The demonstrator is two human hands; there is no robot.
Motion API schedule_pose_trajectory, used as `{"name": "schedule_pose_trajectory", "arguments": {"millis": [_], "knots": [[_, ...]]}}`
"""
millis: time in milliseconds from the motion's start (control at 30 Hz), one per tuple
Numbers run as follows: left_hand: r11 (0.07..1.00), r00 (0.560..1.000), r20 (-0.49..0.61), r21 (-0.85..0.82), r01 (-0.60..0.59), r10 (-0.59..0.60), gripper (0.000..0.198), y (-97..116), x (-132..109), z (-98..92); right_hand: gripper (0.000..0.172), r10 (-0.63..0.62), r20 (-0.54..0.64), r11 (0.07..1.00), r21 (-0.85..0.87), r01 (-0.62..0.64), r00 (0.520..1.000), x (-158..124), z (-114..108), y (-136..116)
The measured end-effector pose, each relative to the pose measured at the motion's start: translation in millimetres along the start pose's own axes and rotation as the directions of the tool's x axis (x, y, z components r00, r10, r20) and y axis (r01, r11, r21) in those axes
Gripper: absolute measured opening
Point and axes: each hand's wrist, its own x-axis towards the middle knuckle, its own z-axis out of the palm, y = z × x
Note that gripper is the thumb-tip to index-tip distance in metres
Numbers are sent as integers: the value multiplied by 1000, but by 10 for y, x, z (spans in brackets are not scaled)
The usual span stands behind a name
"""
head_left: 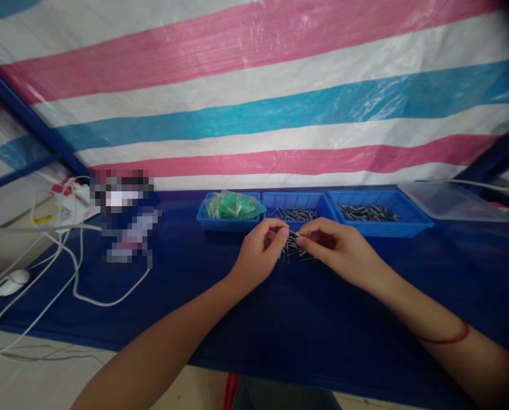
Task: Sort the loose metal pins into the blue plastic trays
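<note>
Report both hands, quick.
Left hand: closed in a pinch, apparently on a small metal piece.
Right hand: closed in a pinch, apparently on the same piece.

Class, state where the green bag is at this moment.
In the head view, the green bag sits in the leftmost blue bin, beside the middle bin and beyond the left hand.

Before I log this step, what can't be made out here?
Head view: whether left hand and right hand both grip the slim piece; too small, fingers cover its ends.
Head view: part of the metal pile; hands hide it.
Head view: item at left; pixelated.
Head view: left forearm; cut by bottom edge.
</note>
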Motion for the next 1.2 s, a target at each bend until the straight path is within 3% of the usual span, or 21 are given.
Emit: {"name": "schedule_pose_trajectory", "arguments": {"millis": [200,367,467,533,633,700,733,767,867,967,1067,1133,1200], "knots": [[999,999,15,-7,40,-39,16,-20,3,15,16,-80,-115,995,-73,71,990,-6,-65,-90],[996,997,59,80,37,-42,21,14,-4,10,20,-194,-87,966,-191,175,977,-6,-109,-129],[996,998,46,74,50,-53,23,0,-6,18,21,-218,-195,957,-233,171,956,34,-225,-99],[996,997,46,67,55,-58,25,-16,-7,25,19,-220,-342,953,-274,127,914,75,-369,-46],[996,996,71,76,39,-44,25,-26,-17,29,18,-225,-565,916,-400,-24,794,133,-637,97],[993,995,96,115,14,-25,23,-16,-28,26,19,-223,-612,845,-509,-162,759,164,-797,230],[988,994,107,155,-7,-10,23,-7,-33,23,21,-217,-609,792,-566,-227,763,177,-859,299],[978,992,122,207,-37,12,22,3,-37,18,23,-190,-570,739,-619,-266,799,189,-905,362],[895,969,210,397,-204,128,19,27,-45,5,26,-142,-521,676,-672,-302,842,213,-953,465],[751,927,316,558,-354,202,18,32,-49,-7,25,-138,-464,688,-681,-253,875,205,-888,378],[648,924,342,667,-368,173,19,24,-57,-17,18,-138,-355,758,-639,-132,924,159,-754,165],[608,927,347,707,-360,145,21,20,-64,-21,16,-131,-178,827,-562,9,975,116,-644,38],[577,927,352,733,-359,128,23,17,-70,-24,15,-146,83,850,-500,168,986,77,-530,-33]]}}
